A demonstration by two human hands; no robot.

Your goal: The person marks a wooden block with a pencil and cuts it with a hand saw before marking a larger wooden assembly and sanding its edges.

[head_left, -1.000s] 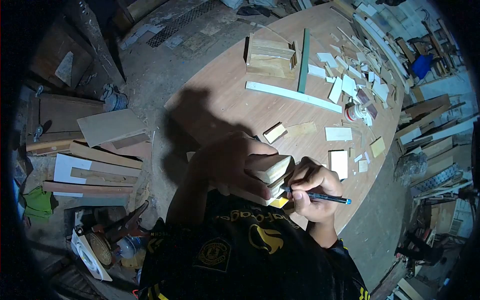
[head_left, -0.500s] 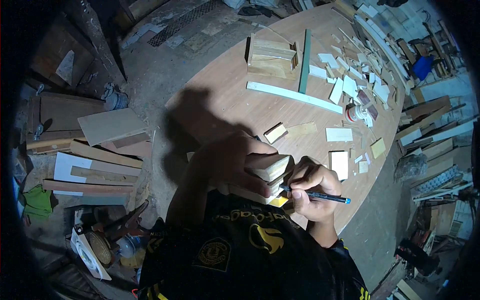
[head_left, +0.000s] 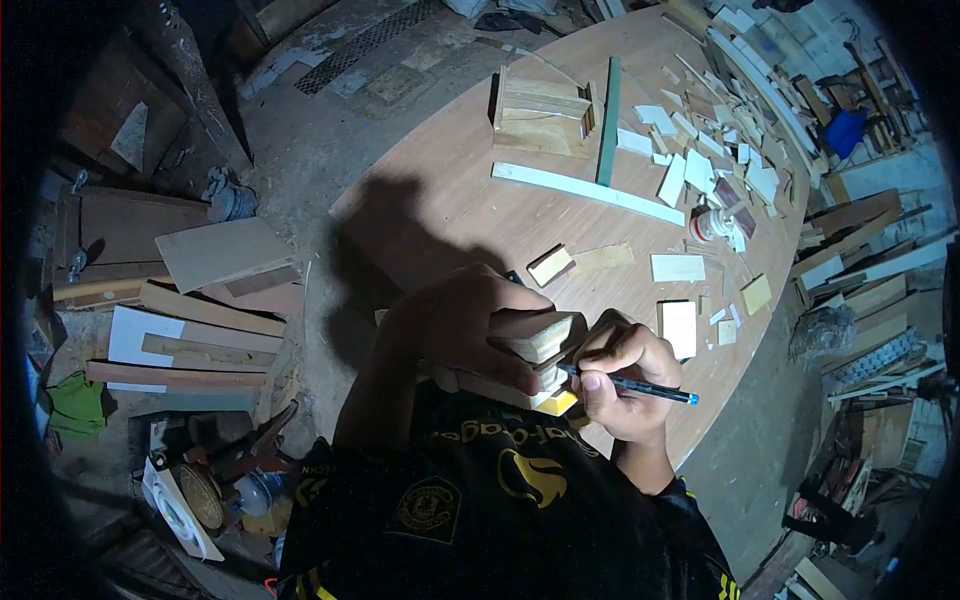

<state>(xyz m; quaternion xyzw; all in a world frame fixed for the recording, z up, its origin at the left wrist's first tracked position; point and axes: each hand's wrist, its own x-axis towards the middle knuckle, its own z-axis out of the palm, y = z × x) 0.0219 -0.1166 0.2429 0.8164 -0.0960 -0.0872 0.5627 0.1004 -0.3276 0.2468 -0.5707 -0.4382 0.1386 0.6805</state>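
My left hand (head_left: 465, 325) is closed around a stack of wooden pieces (head_left: 540, 335), held close to my chest over the table edge. In my right hand (head_left: 635, 375) is a dark pen (head_left: 645, 388) with a blue end, its tip against the side of the wood. The exact contact of the tip is partly hidden by my fingers. Below the stack a small yellow piece (head_left: 558, 403) shows. Just beyond my hands a small wooden block (head_left: 550, 265) lies on the table, and a pale rectangular block (head_left: 678, 330) is right of my right hand.
On the round wooden table (head_left: 430, 180) stand a wooden box-like assembly (head_left: 543, 120), a green strip (head_left: 609, 120) and a long white strip (head_left: 590, 194). Many offcuts (head_left: 700, 170) and a white jar (head_left: 712, 226) lie at the right. Boards (head_left: 200, 340) are on the floor at left.
The pen and my right hand have shifted very slightly. My left hand still grips the wood, and the table items have stayed in place.
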